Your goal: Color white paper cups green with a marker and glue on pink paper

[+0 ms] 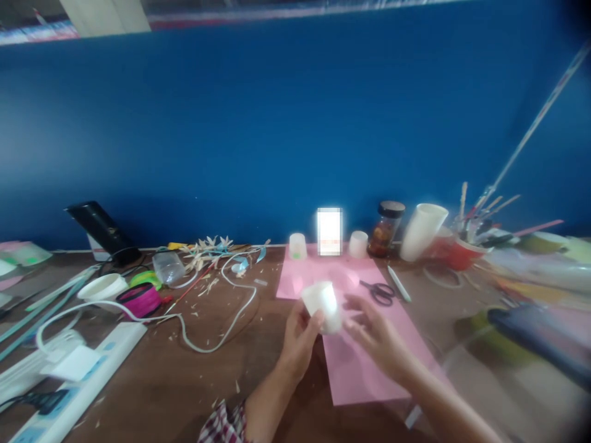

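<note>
My left hand grips a small white paper cup, tilted with its mouth toward the upper left, above a pink paper sheet. Beside the cup on its right is my right hand, fingers spread and blurred by motion, touching or nearly touching the cup. Small black scissors lie on the pink sheet just beyond my right hand, with a white pen next to them.
Two small white cups, a brown jar and a tall leaning white cup stand at the blue wall. A white cable, power strip, ribbon rolls and scraps lie left. A red pot of sticks and clutter sit right.
</note>
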The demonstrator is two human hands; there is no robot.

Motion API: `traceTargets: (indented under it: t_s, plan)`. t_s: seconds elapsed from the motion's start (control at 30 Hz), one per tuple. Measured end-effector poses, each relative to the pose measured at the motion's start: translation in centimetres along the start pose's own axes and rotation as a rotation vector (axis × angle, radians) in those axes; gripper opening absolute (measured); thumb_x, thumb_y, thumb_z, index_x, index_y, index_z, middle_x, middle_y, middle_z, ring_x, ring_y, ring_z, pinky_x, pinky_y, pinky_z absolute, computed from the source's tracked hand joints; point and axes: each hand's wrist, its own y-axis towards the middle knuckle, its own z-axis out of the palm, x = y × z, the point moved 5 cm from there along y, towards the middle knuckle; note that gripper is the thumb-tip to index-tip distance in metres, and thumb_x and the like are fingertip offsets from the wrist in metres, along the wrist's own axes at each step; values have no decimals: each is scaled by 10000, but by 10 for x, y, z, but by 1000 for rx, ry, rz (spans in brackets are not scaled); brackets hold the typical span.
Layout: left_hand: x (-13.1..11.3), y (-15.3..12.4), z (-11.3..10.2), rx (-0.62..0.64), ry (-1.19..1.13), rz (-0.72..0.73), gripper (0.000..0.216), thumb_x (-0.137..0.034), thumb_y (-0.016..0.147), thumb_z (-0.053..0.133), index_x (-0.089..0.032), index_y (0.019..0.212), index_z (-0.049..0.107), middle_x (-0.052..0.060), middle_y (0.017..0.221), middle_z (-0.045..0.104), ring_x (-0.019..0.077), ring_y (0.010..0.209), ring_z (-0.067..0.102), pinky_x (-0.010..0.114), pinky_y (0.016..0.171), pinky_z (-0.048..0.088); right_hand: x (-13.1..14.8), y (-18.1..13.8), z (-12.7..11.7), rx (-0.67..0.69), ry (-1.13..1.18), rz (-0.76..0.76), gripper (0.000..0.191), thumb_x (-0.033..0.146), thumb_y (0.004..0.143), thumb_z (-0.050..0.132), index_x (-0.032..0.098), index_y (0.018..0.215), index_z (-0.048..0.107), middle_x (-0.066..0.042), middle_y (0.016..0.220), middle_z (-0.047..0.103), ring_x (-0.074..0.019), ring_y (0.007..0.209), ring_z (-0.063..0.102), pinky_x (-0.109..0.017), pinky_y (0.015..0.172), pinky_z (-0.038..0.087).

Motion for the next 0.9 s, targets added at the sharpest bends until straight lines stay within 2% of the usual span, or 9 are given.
traceTargets:
  t_s: [0.1,0.17,0.2,0.37,0.47,0.53,0.7,0.83,0.9]
  plan:
    - [-2,0,2,-35,-5,20,393,-454,766,700,-158,1022,666,64,893,686,179,795,602,279,702,476,11,45,-48,-131,-374,7,442,462,916,487,177,1252,519,-109,1042,684,-211,794,685,-310,640,544]
    - [-2,-2,7,-20,-37,30,411,-463,748,711,-157,1020,667,73,897,690,193,814,606,285,709,481,18,86,-77,-239,-794,54,414,419,929,472,163,1250,528,-102,1006,705,-216,878,689,-297,744,526]
    - [-2,-3,9,-9,-61,29,431,-462,739,718,-161,1043,662,82,922,694,205,843,608,291,720,485,19,107,-86,-253,-876,69,401,397,913,508,145,1222,553,-130,1029,702,-252,938,679,-327,786,512]
    - [-2,-8,18,130,-102,35,473,-447,759,702,-171,1139,637,86,937,675,191,812,584,294,727,481,5,177,-84,-244,-1067,144,377,401,893,557,65,1038,646,-267,1027,669,-390,1009,651,-442,797,485]
    - [0,-8,18,212,-77,24,475,-437,764,698,-172,1153,633,85,925,651,182,773,573,312,742,488,-8,188,-74,-223,-1095,169,424,459,880,572,57,983,660,-268,952,682,-409,987,657,-466,787,482]
    - [3,-8,17,240,-34,30,477,-430,764,697,-167,1158,634,95,935,641,197,795,575,324,752,494,-13,190,-72,-235,-1086,179,455,456,885,560,41,1059,629,-280,960,679,-414,992,653,-476,784,481]
    - [9,-6,14,233,23,43,496,-429,769,690,-159,1179,625,106,944,638,228,863,583,335,774,499,-15,188,-90,-277,-963,207,530,414,850,568,27,1211,538,-282,1004,665,-416,975,650,-489,775,485]
    - [11,-7,14,242,42,31,504,-436,779,679,-166,1198,610,116,993,644,233,877,590,348,789,503,-4,176,-111,-214,-781,82,529,260,806,588,141,1310,483,-169,1189,633,-313,1077,616,-393,867,487]
    - [11,-7,15,247,42,21,497,-438,783,676,-170,1197,610,110,976,647,221,852,589,350,794,502,2,167,-117,-138,-681,20,554,160,761,592,170,1303,480,-114,1187,642,-256,1049,627,-326,853,500]
